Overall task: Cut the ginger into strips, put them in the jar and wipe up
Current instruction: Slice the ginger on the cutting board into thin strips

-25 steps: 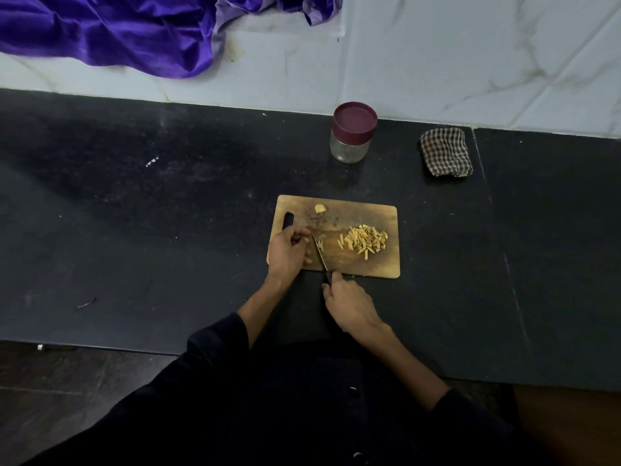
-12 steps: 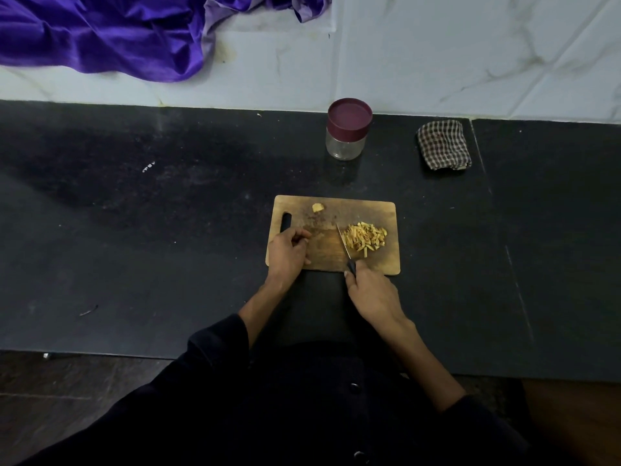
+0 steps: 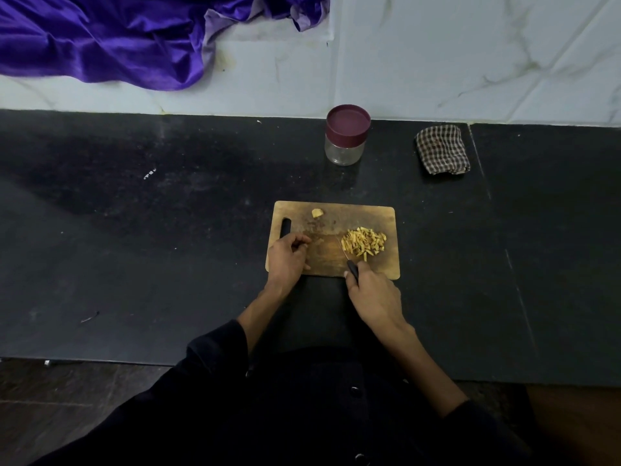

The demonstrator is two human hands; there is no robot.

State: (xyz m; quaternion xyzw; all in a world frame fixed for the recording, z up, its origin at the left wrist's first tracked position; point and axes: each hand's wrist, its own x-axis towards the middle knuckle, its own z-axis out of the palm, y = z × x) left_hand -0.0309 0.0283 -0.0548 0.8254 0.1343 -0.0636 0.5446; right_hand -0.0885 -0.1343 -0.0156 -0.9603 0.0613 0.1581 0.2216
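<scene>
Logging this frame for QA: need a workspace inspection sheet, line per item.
Surface: dark countertop, smudged, small specks.
Job's things: cutting board with ginger strips piled at right, uncut piece at far edge; jar lidded; checked cloth folded.
Clutter: purple fabric against wall.
Grippers: left hand rests on board, fingers curled; right hand grips knife.
Cables: nothing seen.
Surroundings: marbled wall tiles.
</scene>
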